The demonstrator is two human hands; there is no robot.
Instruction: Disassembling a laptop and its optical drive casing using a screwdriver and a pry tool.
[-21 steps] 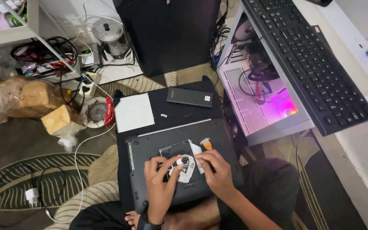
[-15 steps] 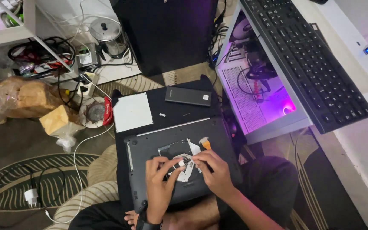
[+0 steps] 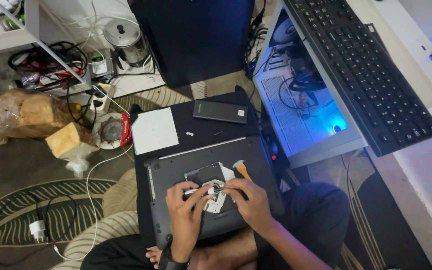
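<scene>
Only the one head view here, looking straight down at a person sitting on the floor. A dark grey laptop lay upside down across the lap, an open bay in its base showing a silvery drive. Left hand came in from 7 o'clock, right hand from 5 o'clock, and the fingertips of both met over a small metal part at the top of that drive. Both grips were pinched nearly closed on the part, thumb against forefinger, though the fingers hid exactly how much of it each one had.

Looked to me like the step was working that little piece free of, or into, the drive bay. Next move probably calls for a steady, small pull or push with both pinches level so nothing bends.

Just at 1 o'clock of the hands an orange-handled tool rested on the laptop. Further toward 12 sat a black slab, with a white square panel at 11. A black keyboard lay well apart at 2 o'clock, over a lit PC case.
</scene>
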